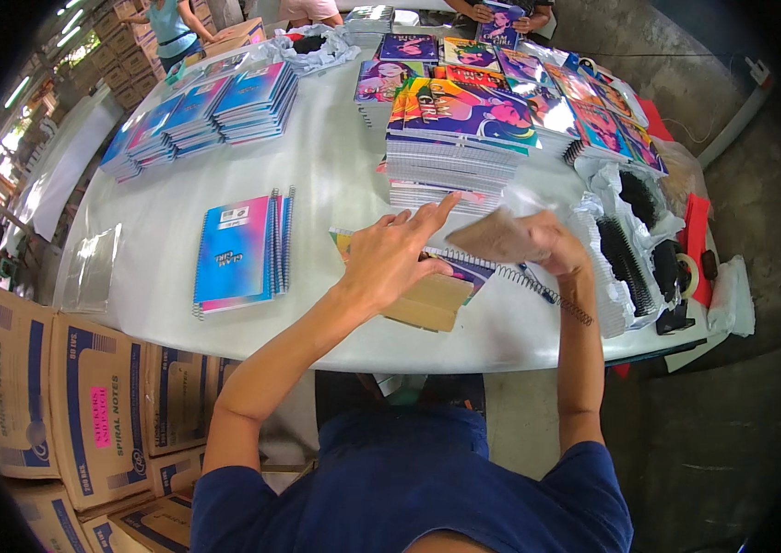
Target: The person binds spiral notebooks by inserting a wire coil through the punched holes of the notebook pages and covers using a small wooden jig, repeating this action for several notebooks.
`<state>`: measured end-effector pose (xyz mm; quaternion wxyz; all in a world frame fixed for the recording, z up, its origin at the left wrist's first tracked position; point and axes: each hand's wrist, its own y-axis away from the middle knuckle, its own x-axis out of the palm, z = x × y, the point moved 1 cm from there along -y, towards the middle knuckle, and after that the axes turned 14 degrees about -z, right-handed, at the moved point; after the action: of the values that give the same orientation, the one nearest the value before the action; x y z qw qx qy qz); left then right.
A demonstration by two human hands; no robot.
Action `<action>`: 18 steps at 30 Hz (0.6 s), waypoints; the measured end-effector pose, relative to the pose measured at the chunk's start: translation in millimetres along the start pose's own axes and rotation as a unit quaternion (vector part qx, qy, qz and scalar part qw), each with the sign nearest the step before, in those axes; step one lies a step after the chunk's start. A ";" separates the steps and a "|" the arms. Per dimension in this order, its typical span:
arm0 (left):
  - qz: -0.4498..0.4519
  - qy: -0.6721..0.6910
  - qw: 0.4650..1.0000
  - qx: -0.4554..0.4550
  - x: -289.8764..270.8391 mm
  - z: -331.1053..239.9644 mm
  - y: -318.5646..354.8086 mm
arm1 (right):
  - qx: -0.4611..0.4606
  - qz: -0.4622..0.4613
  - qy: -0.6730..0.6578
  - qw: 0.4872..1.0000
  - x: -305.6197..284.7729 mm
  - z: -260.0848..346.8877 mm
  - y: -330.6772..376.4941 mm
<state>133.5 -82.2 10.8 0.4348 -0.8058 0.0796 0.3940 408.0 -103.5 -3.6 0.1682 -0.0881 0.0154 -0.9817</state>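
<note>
My left hand [395, 249] is spread over a colourful notebook [475, 274] at the near edge of the table, fingers stretched and thumb apart. A tan cardboard piece [423, 304] lies on the notebook below that hand. My right hand [554, 243] grips a brown cardboard piece [494, 237], raised, tilted and slightly blurred. From the notebook's right end a dark spiral wire coil [556, 300] sticks out under my right wrist. Beside the coil lies a thin dark-blue pen-like tool [538, 282], partly hidden. Just beyond my hands rises a tall stack of spiral-bound notebooks [455, 152].
Blue-pink notebooks [236, 249] lie left, with more stacks [197, 115] behind. A wrapped box of black coils [621, 258] and a tape roll [687, 275] sit right. Cartons [100, 405] stand lower left. Across the table, another person's hands [501, 14] hold a notebook.
</note>
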 end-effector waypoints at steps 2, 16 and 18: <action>-0.004 0.012 1.000 0.012 -0.6 0.2 3.0 | 0.002 -0.008 0.234 0.972 27.3 6.4 -14.7; 0.024 -0.064 0.997 -0.044 -15.6 22.3 5.4 | -0.010 0.016 0.251 0.968 52.5 12.9 -30.4; 0.028 -0.066 0.997 -0.042 -17.4 25.6 7.2 | 0.014 -0.009 0.284 0.959 47.6 4.5 -43.6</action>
<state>103.8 -70.8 10.5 0.3935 -0.7930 0.0567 0.4616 350.3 -78.3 11.4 0.1494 0.1962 0.0484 -0.9679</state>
